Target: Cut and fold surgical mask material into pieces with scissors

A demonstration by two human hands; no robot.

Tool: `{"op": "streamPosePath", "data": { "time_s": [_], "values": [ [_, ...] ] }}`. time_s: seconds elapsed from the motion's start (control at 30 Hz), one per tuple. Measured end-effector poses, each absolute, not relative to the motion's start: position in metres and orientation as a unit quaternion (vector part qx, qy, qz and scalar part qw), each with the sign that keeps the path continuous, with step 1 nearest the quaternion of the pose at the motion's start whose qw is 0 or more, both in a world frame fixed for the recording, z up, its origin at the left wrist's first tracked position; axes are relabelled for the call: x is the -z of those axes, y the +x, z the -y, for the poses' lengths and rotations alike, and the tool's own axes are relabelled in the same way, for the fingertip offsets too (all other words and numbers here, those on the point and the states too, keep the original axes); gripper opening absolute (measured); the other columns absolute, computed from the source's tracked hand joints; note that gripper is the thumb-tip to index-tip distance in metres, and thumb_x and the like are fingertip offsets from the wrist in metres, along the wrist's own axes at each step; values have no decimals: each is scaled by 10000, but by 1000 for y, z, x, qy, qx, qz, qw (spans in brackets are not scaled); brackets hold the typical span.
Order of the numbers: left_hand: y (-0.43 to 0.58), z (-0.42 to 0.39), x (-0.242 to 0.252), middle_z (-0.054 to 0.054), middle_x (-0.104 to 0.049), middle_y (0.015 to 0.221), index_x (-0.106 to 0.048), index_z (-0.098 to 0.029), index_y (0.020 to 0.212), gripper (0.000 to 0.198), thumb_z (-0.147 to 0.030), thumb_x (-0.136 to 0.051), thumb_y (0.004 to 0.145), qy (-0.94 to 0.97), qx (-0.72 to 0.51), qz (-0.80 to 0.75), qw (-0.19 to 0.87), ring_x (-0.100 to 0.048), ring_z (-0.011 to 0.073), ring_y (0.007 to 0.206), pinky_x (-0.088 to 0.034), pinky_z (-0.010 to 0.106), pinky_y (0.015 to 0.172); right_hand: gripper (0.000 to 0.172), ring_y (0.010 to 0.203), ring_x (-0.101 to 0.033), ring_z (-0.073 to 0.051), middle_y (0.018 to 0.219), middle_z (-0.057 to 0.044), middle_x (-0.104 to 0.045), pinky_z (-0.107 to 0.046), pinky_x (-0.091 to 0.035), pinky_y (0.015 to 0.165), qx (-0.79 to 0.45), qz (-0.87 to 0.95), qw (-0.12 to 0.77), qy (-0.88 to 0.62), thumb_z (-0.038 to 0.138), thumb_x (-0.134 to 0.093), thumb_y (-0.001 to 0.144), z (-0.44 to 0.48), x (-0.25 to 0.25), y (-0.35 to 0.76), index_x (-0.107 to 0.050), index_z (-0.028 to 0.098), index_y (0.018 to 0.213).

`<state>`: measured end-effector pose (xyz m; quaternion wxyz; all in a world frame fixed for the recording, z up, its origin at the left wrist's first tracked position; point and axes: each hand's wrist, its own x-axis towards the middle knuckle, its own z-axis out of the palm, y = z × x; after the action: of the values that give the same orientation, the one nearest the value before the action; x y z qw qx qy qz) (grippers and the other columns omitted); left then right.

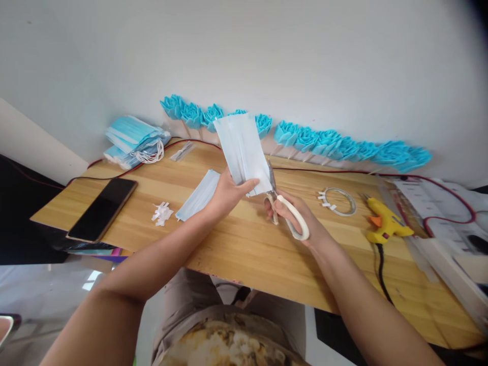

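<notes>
My left hand (231,190) pinches the lower edge of a light blue face mask (244,147), raised above the table with no ear loops showing on it. In my right hand (292,206) is a pair of scissors (293,216) with off-white handles. Their blades point up along the mask's right edge, near its lower right corner; whether they touch it I cannot tell. Another flat blue mask (200,195) lies on the wood just left of my left hand. Small white scraps (162,214) sit in a little heap farther left.
A phone (102,208) and a pile of masks (133,137) with white loops are at the left. Several blue fabric flowers (307,138) on sticks lean along the wall. A tape roll (351,201) and yellow glue gun (387,219) with its cord lie right on the wooden table (244,254).
</notes>
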<state>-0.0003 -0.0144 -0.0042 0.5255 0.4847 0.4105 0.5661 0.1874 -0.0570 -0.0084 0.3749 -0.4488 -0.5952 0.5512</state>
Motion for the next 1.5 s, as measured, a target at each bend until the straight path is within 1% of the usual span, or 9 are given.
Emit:
{"op": "streamPosePath", "data": {
  "time_s": [0.2, 0.33, 0.53, 0.7, 0.83, 0.97, 1.1, 1.27, 1.5],
  "values": [
    [-2, 14, 4, 99, -738, 1034, -683, -162, 1009, 396, -284, -850, 671, 498, -556, -400, 532, -677, 304, 1034, -527, 435, 928, 555, 672, -565, -155, 808, -35, -617, -288, -438, 590, -561, 574, 388, -453, 731, -705, 773, 58, 7, 183, -630, 206, 937],
    [-4, 12, 1, 114, -737, 1057, -675, -148, 1031, 416, -307, -843, 686, 485, -571, -394, 533, -680, 299, 1038, -524, 438, 937, 561, 692, -566, -161, 824, -44, -621, -290, -451, 604, -563, 576, 385, -450, 739, -704, 767, 59, 6, 182, -636, 207, 932],
    [-2, 12, 3, 114, -733, 1109, -673, -161, 1071, 480, -322, -867, 663, 502, -564, -399, 521, -669, 300, 1080, -527, 437, 955, 564, 687, -546, -155, 827, -39, -614, -286, -408, 585, -566, 577, 381, -449, 737, -716, 756, 60, 3, 180, -638, 208, 935],
    [0, 13, 8, 105, -733, 1074, -675, -172, 1062, 447, -315, -853, 678, 503, -552, -405, 528, -681, 301, 1025, -536, 457, 929, 544, 688, -529, -148, 834, -37, -613, -285, -390, 590, -564, 580, 380, -448, 729, -709, 771, 60, 4, 179, -642, 204, 897],
    [1, 13, 9, 97, -733, 1055, -680, -180, 1036, 442, -286, -869, 651, 499, -552, -406, 530, -677, 313, 1049, -534, 466, 946, 533, 688, -533, -147, 837, -36, -615, -283, -394, 593, -558, 581, 386, -450, 723, -703, 782, 60, 5, 179, -641, 206, 892],
    [1, 12, 10, 100, -732, 1054, -674, -178, 1048, 447, -287, -863, 658, 490, -566, -405, 525, -682, 318, 1050, -544, 469, 939, 539, 686, -539, -145, 830, -37, -618, -275, -393, 577, -557, 577, 393, -450, 723, -712, 775, 60, 3, 178, -645, 203, 900],
    [0, 12, 8, 110, -730, 1111, -645, -168, 1093, 460, -295, -825, 689, 512, -549, -418, 511, -684, 314, 1072, -557, 465, 934, 574, 654, -540, -141, 770, -28, -610, -268, -400, 562, -560, 571, 393, -453, 747, -723, 741, 61, 2, 177, -648, 194, 878],
    [0, 14, 7, 123, -731, 1146, -632, -155, 1107, 447, -299, -794, 715, 536, -528, -442, 487, -686, 311, 1095, -562, 461, 947, 571, 629, -541, -142, 704, -20, -591, -265, -410, 549, -548, 580, 394, -456, 752, -695, 765, 61, 5, 177, -648, 191, 858],
    [1, 12, 11, 122, -737, 1119, -637, -154, 1124, 475, -309, -802, 707, 534, -541, -429, 489, -694, 310, 1063, -566, 457, 926, 555, 569, -519, -116, 728, -9, -584, -253, -401, 488, -563, 559, 412, -449, 732, -734, 742, 60, 7, 176, -620, 194, 818]
  ]
}}
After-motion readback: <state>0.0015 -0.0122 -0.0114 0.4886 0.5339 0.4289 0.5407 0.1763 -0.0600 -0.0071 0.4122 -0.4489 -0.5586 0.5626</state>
